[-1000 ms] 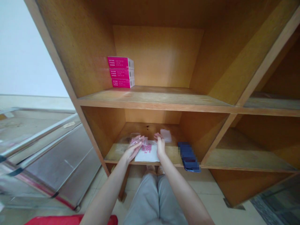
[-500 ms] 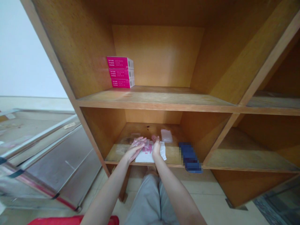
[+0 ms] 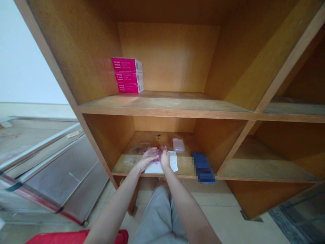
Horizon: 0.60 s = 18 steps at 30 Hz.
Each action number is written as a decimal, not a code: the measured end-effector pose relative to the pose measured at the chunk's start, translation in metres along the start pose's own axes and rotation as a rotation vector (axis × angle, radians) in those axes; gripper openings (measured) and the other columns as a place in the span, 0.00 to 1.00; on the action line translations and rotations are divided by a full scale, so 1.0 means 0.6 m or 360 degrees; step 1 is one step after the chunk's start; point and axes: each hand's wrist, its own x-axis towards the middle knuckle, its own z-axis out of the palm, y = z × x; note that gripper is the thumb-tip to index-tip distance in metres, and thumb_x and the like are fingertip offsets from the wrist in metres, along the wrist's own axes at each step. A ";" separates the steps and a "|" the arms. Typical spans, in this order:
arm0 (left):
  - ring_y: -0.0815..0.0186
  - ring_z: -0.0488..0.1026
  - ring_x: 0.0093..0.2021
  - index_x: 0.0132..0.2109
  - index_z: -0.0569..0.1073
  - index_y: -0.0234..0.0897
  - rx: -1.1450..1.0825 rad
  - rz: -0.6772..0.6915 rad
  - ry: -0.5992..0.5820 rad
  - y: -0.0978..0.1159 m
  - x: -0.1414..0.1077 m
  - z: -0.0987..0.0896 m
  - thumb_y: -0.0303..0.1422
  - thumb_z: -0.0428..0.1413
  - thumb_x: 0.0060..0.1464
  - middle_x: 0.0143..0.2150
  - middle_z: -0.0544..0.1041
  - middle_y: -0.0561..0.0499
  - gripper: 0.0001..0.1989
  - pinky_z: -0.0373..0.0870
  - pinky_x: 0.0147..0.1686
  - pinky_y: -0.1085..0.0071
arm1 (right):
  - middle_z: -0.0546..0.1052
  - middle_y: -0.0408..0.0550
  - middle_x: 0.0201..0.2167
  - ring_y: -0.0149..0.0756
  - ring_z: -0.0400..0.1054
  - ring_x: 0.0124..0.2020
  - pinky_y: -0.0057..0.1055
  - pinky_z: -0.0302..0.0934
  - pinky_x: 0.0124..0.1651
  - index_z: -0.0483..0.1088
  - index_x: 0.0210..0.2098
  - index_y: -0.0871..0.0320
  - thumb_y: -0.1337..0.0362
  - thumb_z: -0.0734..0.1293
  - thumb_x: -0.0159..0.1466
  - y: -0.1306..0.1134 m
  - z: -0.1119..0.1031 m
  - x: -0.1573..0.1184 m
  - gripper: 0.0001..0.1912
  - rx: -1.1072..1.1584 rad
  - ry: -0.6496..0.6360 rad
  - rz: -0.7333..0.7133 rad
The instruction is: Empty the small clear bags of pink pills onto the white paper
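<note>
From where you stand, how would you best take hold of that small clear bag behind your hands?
Pinch the clear plastic bag by its near edge, coming from above, past your right hand. It appears to lie flat on the shelf, so that thin edge seems easiest to lift.

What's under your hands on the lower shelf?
A white sheet lies beneath your left hand and right hand, which cup clear plastic and pink pieces. Your hands hide most of the pieces and the sheet's middle.

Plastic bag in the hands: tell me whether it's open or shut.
Cannot tell: the left hand and right hand close around the clear plastic bag, hiding its mouth, above a white sheet.
</note>
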 end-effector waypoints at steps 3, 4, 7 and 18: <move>0.62 0.71 0.43 0.43 0.70 0.33 0.0036 -0.0026 -0.0016 0.005 -0.001 0.001 0.22 0.62 0.35 0.42 0.75 0.43 0.23 0.60 0.49 0.62 | 0.73 0.56 0.43 0.39 0.64 0.49 0.34 0.53 0.52 0.69 0.42 0.60 0.50 0.45 0.61 -0.002 0.000 -0.001 0.29 -0.0064 -0.0025 0.0001; 0.62 0.71 0.43 0.43 0.70 0.33 0.0043 -0.0031 -0.0019 0.005 0.000 0.001 0.22 0.62 0.35 0.42 0.75 0.43 0.23 0.60 0.49 0.62 | 0.73 0.55 0.44 0.39 0.63 0.50 0.34 0.53 0.52 0.69 0.43 0.59 0.50 0.45 0.62 -0.004 0.000 -0.002 0.29 -0.0074 -0.0044 0.0008; 0.62 0.71 0.43 0.43 0.70 0.33 0.0053 -0.0034 -0.0033 0.005 0.000 0.000 0.23 0.63 0.34 0.43 0.75 0.43 0.24 0.60 0.48 0.62 | 0.72 0.54 0.45 0.39 0.61 0.52 0.34 0.52 0.53 0.68 0.45 0.59 0.50 0.45 0.62 -0.007 -0.001 -0.004 0.29 -0.0085 -0.0068 0.0015; 0.63 0.71 0.42 0.43 0.71 0.35 0.0137 -0.0060 0.0018 0.001 0.006 -0.008 0.22 0.62 0.35 0.45 0.73 0.44 0.23 0.64 0.42 0.67 | 0.72 0.55 0.45 0.34 0.65 0.48 0.31 0.55 0.51 0.67 0.44 0.62 0.50 0.42 0.61 0.016 -0.005 0.008 0.32 0.0151 0.0062 -0.0017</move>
